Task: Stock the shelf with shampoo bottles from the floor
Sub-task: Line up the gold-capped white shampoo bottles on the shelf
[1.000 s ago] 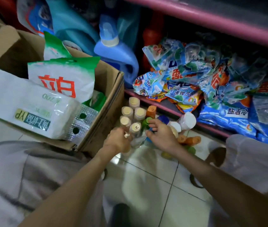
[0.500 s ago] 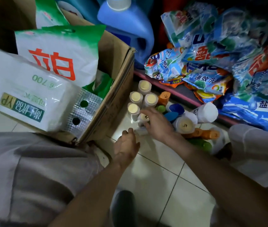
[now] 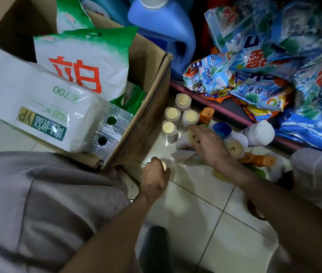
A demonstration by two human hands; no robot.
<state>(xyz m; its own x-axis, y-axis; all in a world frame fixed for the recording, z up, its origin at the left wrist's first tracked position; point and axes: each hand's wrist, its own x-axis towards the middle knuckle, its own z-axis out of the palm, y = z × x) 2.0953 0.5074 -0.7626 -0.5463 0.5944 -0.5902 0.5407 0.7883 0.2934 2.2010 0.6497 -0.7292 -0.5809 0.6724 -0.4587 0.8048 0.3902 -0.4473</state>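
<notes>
Several small clear shampoo bottles (image 3: 172, 115) with cream caps stand on the tiled floor beside a cardboard box. More bottles with orange caps (image 3: 206, 114), a blue cap (image 3: 222, 129) and a white bottle (image 3: 258, 133) lie in a heap to their right. My left hand (image 3: 155, 177) grips one small cream-capped bottle (image 3: 164, 165) just in front of the group. My right hand (image 3: 208, 144) reaches into the heap, its fingers curled over a clear bottle (image 3: 189, 137) with a number on its cap. The pink shelf edge (image 3: 197, 96) runs behind the bottles.
An open cardboard box (image 3: 150, 85) at left holds a green-and-white bag (image 3: 81, 62) and a tissue pack (image 3: 28, 99). A blue detergent jug (image 3: 166, 30) and piled detergent bags (image 3: 258, 75) fill the low shelf. My knees flank the floor tiles (image 3: 205, 213).
The view has dropped and closed in on the bottles. My left hand drew back toward me with a small bottle; my right hand shifted left onto the clear numbered bottle.
</notes>
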